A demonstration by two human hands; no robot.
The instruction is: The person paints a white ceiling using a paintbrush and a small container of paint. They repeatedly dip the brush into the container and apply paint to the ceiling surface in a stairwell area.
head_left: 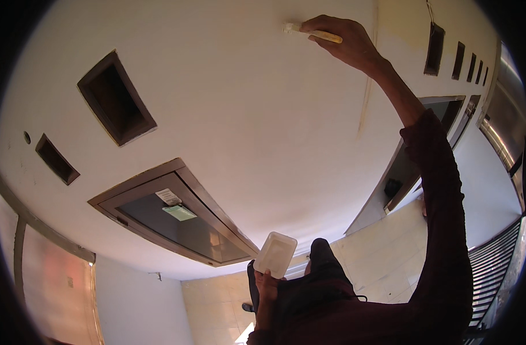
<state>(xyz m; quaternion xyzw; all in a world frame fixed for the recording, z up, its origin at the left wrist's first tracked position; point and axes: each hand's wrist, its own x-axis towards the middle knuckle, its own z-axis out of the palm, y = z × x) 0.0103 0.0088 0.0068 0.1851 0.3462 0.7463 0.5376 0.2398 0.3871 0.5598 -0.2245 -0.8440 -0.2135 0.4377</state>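
Observation:
High on the pale wall (246, 103), my right hand (344, 41) is closed around a paintbrush (326, 35) with a yellowish handle. Its whitish bristle end points left and lies at the wall surface; whether it presses on the wall I cannot tell. Low in front of my body, my left hand (267, 283) grips a shallow white plastic tray (276, 253) by its near edge. The tray is tilted and its inside looks whitish. My right arm is stretched far up, while the left stays bent near my waist.
A brown-framed glass door (179, 167) with papers stuck on it stands left of the tray. Dark framed recesses (118, 98) are set in the wall, and a doorway (398, 167) opens at right. Beige floor tiles (384, 259) lie below, with a black slatted railing (496, 270) at far right.

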